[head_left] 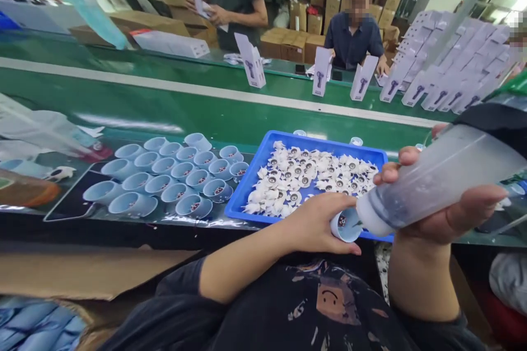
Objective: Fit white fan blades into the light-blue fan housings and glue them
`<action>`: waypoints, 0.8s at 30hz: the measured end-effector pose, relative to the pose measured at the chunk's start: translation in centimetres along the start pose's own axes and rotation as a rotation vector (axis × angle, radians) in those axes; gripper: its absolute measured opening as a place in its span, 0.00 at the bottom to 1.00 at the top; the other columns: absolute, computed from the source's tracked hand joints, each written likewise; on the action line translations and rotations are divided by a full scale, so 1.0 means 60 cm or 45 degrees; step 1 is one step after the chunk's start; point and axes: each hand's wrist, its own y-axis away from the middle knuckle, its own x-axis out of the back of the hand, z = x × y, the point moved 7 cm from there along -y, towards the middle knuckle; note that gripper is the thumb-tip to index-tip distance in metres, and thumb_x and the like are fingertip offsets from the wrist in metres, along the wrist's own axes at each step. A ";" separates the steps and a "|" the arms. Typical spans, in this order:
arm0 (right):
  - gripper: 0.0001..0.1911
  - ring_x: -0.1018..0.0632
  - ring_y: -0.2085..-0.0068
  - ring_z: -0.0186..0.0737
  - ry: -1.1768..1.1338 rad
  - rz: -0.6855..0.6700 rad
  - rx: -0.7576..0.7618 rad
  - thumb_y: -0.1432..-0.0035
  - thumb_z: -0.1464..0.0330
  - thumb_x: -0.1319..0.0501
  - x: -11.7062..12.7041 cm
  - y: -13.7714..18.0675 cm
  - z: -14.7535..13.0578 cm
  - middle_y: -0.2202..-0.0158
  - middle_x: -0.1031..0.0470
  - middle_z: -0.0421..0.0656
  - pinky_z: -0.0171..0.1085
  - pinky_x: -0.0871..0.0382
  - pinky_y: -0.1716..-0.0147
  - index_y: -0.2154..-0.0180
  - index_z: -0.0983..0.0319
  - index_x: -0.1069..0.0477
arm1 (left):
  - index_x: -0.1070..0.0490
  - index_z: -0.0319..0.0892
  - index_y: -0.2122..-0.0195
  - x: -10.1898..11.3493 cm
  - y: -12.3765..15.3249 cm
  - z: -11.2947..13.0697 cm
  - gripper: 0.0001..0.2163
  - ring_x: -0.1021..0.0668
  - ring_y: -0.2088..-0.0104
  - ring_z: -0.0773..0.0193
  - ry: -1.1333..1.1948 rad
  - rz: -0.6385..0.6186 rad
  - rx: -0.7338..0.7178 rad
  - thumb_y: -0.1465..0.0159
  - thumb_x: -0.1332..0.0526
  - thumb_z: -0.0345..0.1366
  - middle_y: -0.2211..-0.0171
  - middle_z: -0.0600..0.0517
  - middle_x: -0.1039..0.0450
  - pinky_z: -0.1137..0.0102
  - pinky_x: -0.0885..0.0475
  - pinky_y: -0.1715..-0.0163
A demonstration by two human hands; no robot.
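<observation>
My left hand is closed around a small light-blue cup, which is tipped toward me and has small dark and reddish bits inside. In my right hand is a large translucent white bottle, tilted so its white capped end is at the cup's rim. Whether anything flows from it I cannot tell. Beyond my hands lies a blue tray heaped with small white finned parts with dark round centres. To the left stand several rows of light-blue cups, many with similar small bits inside.
A green conveyor belt with white stripes runs across the bench. White printed boxes stand along its far side, with many more stacked at right. Two people work opposite. An open carton of blue pieces sits at lower left.
</observation>
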 end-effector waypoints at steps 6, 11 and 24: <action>0.23 0.27 0.69 0.38 -0.009 -0.053 -0.021 0.48 0.48 0.31 -0.016 0.010 0.003 0.63 0.34 0.39 0.37 0.28 0.69 0.54 0.49 0.30 | 0.28 0.40 0.65 -0.009 -0.010 0.026 0.17 0.24 0.65 0.59 0.028 0.013 -0.085 0.49 0.29 0.45 0.67 0.49 0.24 0.67 0.30 0.63; 0.27 0.27 0.71 0.37 0.001 0.003 -0.002 0.49 0.49 0.30 -0.013 0.014 -0.006 0.65 0.32 0.39 0.36 0.29 0.70 0.51 0.51 0.30 | 0.30 0.41 0.67 -0.013 -0.012 0.029 0.16 0.24 0.66 0.61 0.007 -0.034 -0.094 0.48 0.30 0.46 0.68 0.51 0.25 0.67 0.30 0.64; 0.30 0.25 0.73 0.40 -0.042 0.101 -0.078 0.59 0.50 0.24 0.007 0.008 -0.005 0.68 0.28 0.38 0.39 0.26 0.73 0.55 0.53 0.26 | 0.30 0.44 0.50 -0.012 0.007 0.022 0.27 0.21 0.61 0.54 -0.053 -0.322 0.143 0.49 0.28 0.48 0.59 0.49 0.21 0.67 0.29 0.64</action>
